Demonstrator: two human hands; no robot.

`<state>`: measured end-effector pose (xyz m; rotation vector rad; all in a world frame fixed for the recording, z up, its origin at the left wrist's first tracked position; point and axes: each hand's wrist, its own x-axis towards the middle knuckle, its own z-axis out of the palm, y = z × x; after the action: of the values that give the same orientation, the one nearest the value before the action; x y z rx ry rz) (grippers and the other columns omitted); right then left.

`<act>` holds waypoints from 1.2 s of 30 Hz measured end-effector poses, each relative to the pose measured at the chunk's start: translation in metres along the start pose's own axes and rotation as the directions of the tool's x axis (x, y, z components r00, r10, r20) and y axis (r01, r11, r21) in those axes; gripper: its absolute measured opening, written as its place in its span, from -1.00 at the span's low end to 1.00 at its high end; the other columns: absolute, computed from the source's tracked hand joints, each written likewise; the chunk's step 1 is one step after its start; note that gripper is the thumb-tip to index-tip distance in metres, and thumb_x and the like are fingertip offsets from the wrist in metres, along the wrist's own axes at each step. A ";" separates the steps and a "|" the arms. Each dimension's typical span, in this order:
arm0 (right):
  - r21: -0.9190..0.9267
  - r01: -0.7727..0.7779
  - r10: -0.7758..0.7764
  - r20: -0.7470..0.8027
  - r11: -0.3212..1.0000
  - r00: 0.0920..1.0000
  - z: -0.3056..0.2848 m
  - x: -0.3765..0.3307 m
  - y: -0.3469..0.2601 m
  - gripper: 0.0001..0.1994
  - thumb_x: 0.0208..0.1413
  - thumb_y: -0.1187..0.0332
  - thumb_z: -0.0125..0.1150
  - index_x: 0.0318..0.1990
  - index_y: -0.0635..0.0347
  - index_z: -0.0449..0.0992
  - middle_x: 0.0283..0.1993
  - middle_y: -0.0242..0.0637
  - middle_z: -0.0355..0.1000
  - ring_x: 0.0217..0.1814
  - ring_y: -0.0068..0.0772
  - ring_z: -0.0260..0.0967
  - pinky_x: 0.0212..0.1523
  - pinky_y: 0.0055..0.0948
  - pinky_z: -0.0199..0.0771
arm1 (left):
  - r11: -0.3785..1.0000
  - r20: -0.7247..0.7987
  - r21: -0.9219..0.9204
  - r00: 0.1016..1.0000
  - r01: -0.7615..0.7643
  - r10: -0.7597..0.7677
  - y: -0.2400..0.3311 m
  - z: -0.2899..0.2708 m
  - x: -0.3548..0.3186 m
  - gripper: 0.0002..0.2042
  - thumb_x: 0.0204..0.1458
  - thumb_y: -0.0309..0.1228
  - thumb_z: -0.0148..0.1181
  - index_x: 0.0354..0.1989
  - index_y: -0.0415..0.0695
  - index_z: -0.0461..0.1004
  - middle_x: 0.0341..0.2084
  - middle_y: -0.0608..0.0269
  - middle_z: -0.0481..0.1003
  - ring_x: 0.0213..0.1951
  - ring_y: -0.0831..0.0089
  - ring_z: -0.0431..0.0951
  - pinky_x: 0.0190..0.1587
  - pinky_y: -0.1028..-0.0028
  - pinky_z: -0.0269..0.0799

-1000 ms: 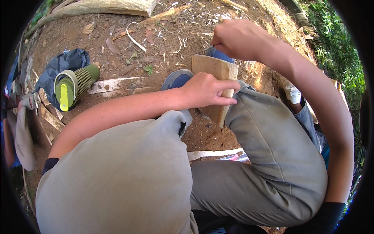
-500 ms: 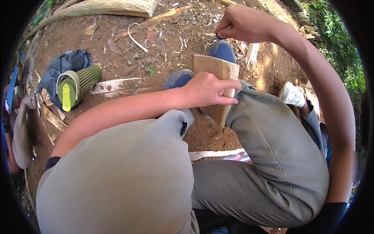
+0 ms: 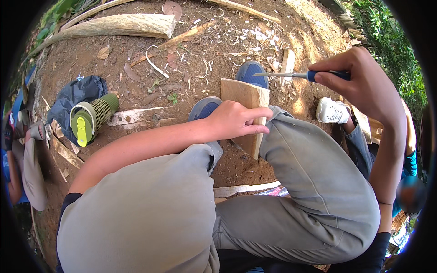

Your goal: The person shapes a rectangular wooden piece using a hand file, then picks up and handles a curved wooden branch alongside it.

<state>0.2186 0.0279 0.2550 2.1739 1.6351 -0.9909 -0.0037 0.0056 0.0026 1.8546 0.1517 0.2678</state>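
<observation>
A pale wooden block (image 3: 246,93) stands tilted between my legs, by my blue shoes. My left hand (image 3: 233,119) grips it, the thumb and forefinger reaching over its right edge; the other fingers are partly hidden. To the right, raised off the ground, my right hand (image 3: 366,84) is closed round the blue handle of a slim knife (image 3: 291,74). Its thin metal blade points left, and the tip appears over my right shoe (image 3: 251,73), apart from the block.
A green bottle (image 3: 104,109) lies against a dark plastic bag (image 3: 68,102) on the left. Behind is a long split log (image 3: 132,26). Wood shavings and strips litter the dirt. Other people sit at both sides; one white shoe (image 3: 332,110) is close on the right.
My right hand has swung right and nearer, bringing the knife's blade into view, pointing left. My left hand keeps its hold on the block. The whole view has shifted slightly.
</observation>
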 end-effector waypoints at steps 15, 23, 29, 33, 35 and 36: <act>0.096 -0.148 0.140 0.090 0.984 0.986 0.014 -0.020 0.010 -0.72 0.25 0.31 0.19 -0.17 0.41 0.64 -0.63 -0.14 0.35 -0.63 -0.40 0.27 -0.48 -0.26 0.33 | 1.000 -0.025 -0.005 1.000 -0.005 0.005 0.000 0.003 0.000 -0.65 0.15 0.08 0.27 -0.03 0.17 0.54 -0.74 0.33 0.49 -0.63 0.29 0.59 -0.59 0.33 0.44; 0.021 -0.131 0.126 0.139 0.991 0.982 0.011 -0.019 -0.009 -0.73 0.26 0.31 0.24 -0.09 0.38 0.66 -0.55 -0.08 0.48 -0.54 -0.34 0.44 -0.44 -0.27 0.37 | 1.000 -0.035 0.006 0.999 0.014 -0.013 0.001 0.003 0.000 -0.64 0.14 0.07 0.29 -0.01 0.18 0.56 -0.75 0.33 0.47 -0.64 0.30 0.58 -0.58 0.33 0.44; -0.070 0.007 -0.001 0.084 0.998 0.996 0.023 -0.018 -0.022 -0.74 0.26 0.34 0.22 -0.10 0.40 0.65 -0.43 0.15 0.51 -0.45 0.12 0.48 -0.32 -0.12 0.45 | 0.999 -0.032 0.019 0.999 0.033 -0.033 0.002 0.000 0.000 -0.62 0.13 0.08 0.29 -0.01 0.17 0.56 -0.74 0.33 0.47 -0.64 0.29 0.58 -0.57 0.32 0.45; -0.053 0.015 -0.014 0.020 0.998 1.000 0.045 -0.016 -0.018 -0.75 0.25 0.35 0.22 -0.12 0.40 0.66 -0.39 0.19 0.51 -0.39 0.17 0.50 -0.28 -0.09 0.48 | 0.999 -0.031 0.031 0.999 0.020 -0.019 0.002 0.001 0.000 -0.62 0.13 0.09 0.29 0.00 0.17 0.56 -0.73 0.32 0.49 -0.63 0.28 0.59 -0.56 0.31 0.46; -0.025 0.078 -0.078 -0.002 0.997 0.997 0.047 -0.014 -0.012 -0.75 0.24 0.35 0.22 -0.13 0.40 0.65 -0.38 0.20 0.51 -0.36 0.18 0.51 -0.27 -0.08 0.48 | 0.999 -0.034 0.032 0.999 0.019 -0.018 0.001 0.001 0.000 -0.62 0.13 0.09 0.29 0.00 0.17 0.57 -0.73 0.32 0.49 -0.63 0.28 0.59 -0.56 0.31 0.46; 0.008 0.093 -0.093 -0.004 0.996 0.996 0.043 -0.012 -0.012 -0.76 0.23 0.36 0.22 -0.16 0.41 0.66 -0.39 0.20 0.51 -0.35 0.18 0.51 -0.26 -0.07 0.49 | 0.999 -0.036 0.030 0.999 0.022 -0.021 0.001 0.002 0.000 -0.62 0.13 0.09 0.29 0.00 0.17 0.57 -0.73 0.32 0.49 -0.63 0.28 0.59 -0.56 0.31 0.46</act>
<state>0.1900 -0.0011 0.2329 2.1227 1.7506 -1.0211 -0.0030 0.0038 0.0028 1.8779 0.2007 0.2854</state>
